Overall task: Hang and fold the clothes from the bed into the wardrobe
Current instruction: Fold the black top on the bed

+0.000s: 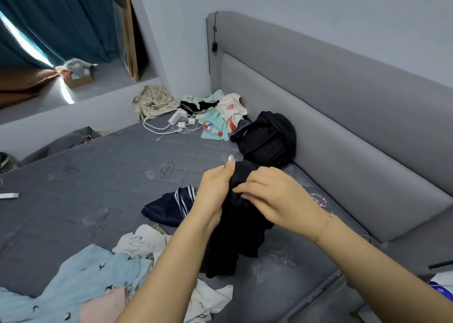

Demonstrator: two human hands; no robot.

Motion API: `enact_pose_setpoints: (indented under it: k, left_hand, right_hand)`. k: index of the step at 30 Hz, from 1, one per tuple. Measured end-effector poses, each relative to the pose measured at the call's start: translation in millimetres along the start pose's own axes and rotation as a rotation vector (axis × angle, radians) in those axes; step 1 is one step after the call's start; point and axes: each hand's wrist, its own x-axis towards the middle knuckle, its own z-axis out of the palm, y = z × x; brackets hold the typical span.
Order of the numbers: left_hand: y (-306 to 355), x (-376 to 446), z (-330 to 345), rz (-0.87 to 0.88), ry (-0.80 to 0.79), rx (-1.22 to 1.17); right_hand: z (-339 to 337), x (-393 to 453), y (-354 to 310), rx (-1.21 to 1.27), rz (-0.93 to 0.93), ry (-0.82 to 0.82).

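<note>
Black garment is up off the mattress, held at its top end by both hands, rest hanging straight down toward the person. Long axis runs roughly vertical in view, top at the hands, lower hem trailing near the white clothes at the bed's near edge.

Left hand grips the upper left of the bunched top, thumb raised, fingers wrapped round fabric. Right hand pinches the top from the right side, fingers curled over the cloth edge; thin bracelet on that wrist. The two hands sit just beside each other with the fabric bunched between them, neither clearly nearer. Type of garment can't be told, too dark and crumpled.

Judgement: next move probably needs the hands to part sideways along the top edge to open the piece out, since both grips are on one clump.

Further out: navy striped garment lies just left of the left forearm; pale blue bird-print garment near left. Black mesh bag beyond the hands, against the grey headboard. Far corner has more clothes, white chargers with cables, and a water bottle. Wardrobe not in view.
</note>
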Motion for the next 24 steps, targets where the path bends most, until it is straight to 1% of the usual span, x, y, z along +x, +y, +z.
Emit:
enact_pose_setpoints:
  k: [1,4,5,6,7,8,10,11,13,14,15,16,17,20,22,24]
  left_hand:
    - [-1.9,0.5,-1.5,0.001,-0.010,-0.032]
    - [-8.9,2.6,-7.1,0.025,-0.117,-0.071]
    - [-9.9,2.9,-8.5,0.027,-0.157,-0.053]
    - [-11.4,3.3,-10.6,0.028,-0.188,-0.037]
    - [-12.8,4.2,-13.6,0.027,-0.205,-0.024]
    - [-14.5,5.7,-18.1,0.031,-0.212,-0.002]
    - [-18.0,8.0,-28.0,0.075,-0.211,0.109]
    - [-21.0,10.1,-32.6,0.123,-0.169,0.224]
    - [-29.8,16.5,-38.7,0.269,-0.003,0.530]
    - [-35.3,18.7,-39.8,0.305,0.073,0.638]
    - [-40.8,19.4,-39.3,0.298,0.131,0.661]
    - [-45.0,18.9,-38.2,0.263,0.161,0.621]
    - [-48.6,17.8,-36.9,0.202,0.166,0.498]
    - [-53.8,16.5,-34.2,-0.111,0.123,-0.044]
    - [-56.0,16.1,-36.3,-0.271,0.081,-0.302]
    - [-58.2,14.4,-38.4,-0.394,0.105,-0.497]
  right_hand:
    - [1.6,-1.8,1.2,0.100,0.114,0.021]
    - [7.5,-2.2,4.9,0.597,0.643,0.130]
    - [11.8,-2.0,6.7,0.675,0.761,0.112]
    - [16.8,-2.4,7.3,0.714,0.843,0.061]
    - [21.8,-2.3,6.8,0.749,0.886,0.022]
    - [25.4,-2.1,5.1,0.797,0.920,0.027]
    - [31.1,-3.3,3.7,0.898,0.971,0.160]
    - [33.4,-4.4,3.0,0.954,1.004,0.246]
    - [36.7,-5.6,1.2,1.053,1.052,0.371]
    - [38.8,-5.7,-0.2,1.073,1.064,0.390]
    - [42.0,-5.4,-1.7,1.074,1.072,0.394]
    - [45.2,-4.9,-3.5,1.059,1.074,0.393]
    - [48.0,-4.9,-4.9,1.029,1.068,0.390]
    - [54.7,-7.5,-6.0,0.885,0.999,0.324]
    - [60.0,-11.8,-6.3,0.753,0.952,0.229]
    - [64.8,-16.3,-5.6,0.680,0.964,0.183]
